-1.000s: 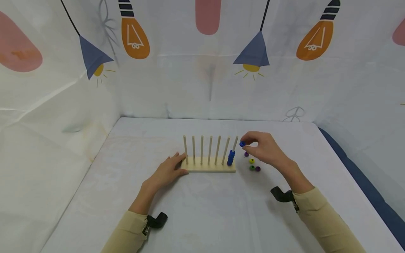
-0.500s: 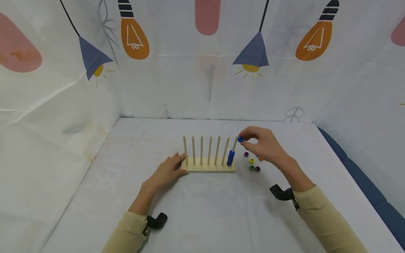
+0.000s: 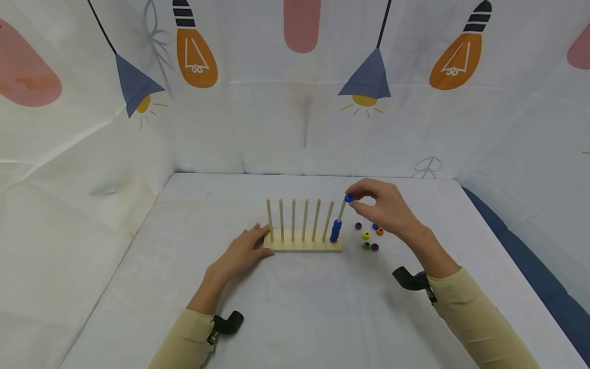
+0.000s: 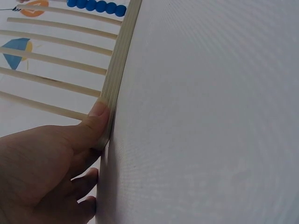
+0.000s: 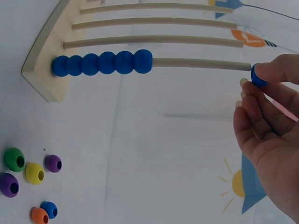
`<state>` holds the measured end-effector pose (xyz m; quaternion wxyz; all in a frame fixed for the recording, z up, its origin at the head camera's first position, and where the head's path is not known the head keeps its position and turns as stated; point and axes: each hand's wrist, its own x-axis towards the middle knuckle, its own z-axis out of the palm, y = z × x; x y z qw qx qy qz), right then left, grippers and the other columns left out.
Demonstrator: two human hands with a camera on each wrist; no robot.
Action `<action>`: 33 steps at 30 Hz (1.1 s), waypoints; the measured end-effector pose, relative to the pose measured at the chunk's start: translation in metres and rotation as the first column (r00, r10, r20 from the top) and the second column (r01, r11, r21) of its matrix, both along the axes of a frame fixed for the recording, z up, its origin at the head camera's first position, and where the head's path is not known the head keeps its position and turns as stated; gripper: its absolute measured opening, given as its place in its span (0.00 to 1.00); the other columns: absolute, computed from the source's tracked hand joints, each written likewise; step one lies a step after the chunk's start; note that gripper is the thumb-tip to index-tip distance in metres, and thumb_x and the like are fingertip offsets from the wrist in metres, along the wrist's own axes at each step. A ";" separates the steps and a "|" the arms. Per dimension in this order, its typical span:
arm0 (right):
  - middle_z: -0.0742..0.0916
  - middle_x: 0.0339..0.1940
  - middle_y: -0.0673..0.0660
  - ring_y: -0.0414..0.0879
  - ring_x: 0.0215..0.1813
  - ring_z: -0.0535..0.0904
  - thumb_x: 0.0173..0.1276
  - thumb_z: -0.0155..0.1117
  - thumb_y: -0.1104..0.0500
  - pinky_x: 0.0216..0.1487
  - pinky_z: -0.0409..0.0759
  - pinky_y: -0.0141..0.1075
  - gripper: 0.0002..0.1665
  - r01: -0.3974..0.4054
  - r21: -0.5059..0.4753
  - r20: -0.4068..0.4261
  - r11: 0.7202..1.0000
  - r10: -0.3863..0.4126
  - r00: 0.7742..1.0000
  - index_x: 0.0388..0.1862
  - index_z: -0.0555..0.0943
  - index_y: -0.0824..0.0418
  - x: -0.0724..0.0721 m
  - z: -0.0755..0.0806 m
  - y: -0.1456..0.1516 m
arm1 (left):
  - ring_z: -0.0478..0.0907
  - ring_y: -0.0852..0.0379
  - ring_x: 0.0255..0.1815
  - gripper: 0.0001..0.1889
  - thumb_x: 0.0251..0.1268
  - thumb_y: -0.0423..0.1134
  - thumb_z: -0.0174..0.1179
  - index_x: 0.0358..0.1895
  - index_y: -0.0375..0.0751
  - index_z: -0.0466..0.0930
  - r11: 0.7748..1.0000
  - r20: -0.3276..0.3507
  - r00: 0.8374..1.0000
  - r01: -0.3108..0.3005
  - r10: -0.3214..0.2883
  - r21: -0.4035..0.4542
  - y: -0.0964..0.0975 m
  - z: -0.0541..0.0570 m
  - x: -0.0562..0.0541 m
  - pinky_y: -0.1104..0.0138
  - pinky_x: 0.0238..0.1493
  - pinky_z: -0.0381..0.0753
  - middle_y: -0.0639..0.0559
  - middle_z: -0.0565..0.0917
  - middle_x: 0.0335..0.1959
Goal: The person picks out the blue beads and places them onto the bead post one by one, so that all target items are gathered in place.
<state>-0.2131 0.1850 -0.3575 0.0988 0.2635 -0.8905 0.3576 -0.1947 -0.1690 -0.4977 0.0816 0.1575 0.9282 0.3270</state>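
Note:
A wooden peg rack (image 3: 301, 247) stands on the table with a row of upright pegs. My left hand (image 3: 243, 248) grips its left end; in the left wrist view the thumb (image 4: 96, 112) lies along the front edge of the base. Between the thumb and finger of my right hand (image 3: 384, 207) is a blue bead (image 5: 258, 75), pinched right at the top of the rightmost peg (image 5: 201, 64). Several blue beads (image 3: 335, 231) are stacked at the bottom of that peg. The other pegs are bare.
Right of the rack lie loose beads: a yellow bead (image 3: 366, 236), a green bead (image 3: 366, 245), an orange bead (image 3: 380, 231), a blue bead (image 5: 49, 209) and two purple ones. A patterned white sheet (image 3: 276, 128) hangs behind the table.
My right hand has lifted and moved slightly left, bringing the blue bead from beside the rightmost peg to its tip. Loose blue and orange beads show now. The left hand stays put.

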 end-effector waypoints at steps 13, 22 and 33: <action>0.88 0.45 0.54 0.46 0.47 0.83 0.66 0.66 0.66 0.60 0.83 0.51 0.12 -0.022 0.001 0.030 1.000 0.022 0.999 0.48 0.84 0.59 -0.002 -0.002 -0.006 | 0.52 0.43 0.81 0.38 0.66 0.52 0.64 0.77 0.47 0.62 1.000 0.009 1.000 -0.008 0.008 -0.001 0.000 -0.001 0.000 0.46 0.82 0.49 0.40 0.61 0.78; 0.88 0.44 0.53 0.46 0.47 0.83 0.66 0.67 0.65 0.58 0.83 0.49 0.12 -0.015 0.002 0.074 1.000 0.014 0.997 0.48 0.85 0.58 -0.002 -0.010 -0.007 | 0.53 0.44 0.81 0.37 0.67 0.51 0.64 0.76 0.47 0.62 1.000 0.012 1.000 -0.019 0.019 0.003 0.001 0.001 0.001 0.47 0.82 0.49 0.42 0.62 0.78; 0.88 0.44 0.54 0.47 0.48 0.83 0.66 0.67 0.65 0.58 0.84 0.49 0.12 -0.006 0.022 0.106 1.000 0.004 0.994 0.49 0.84 0.58 -0.003 -0.020 -0.008 | 0.52 0.45 0.82 0.38 0.66 0.51 0.64 0.76 0.47 0.62 1.000 0.023 0.999 -0.022 0.022 -0.001 0.000 0.003 0.002 0.48 0.83 0.48 0.42 0.62 0.78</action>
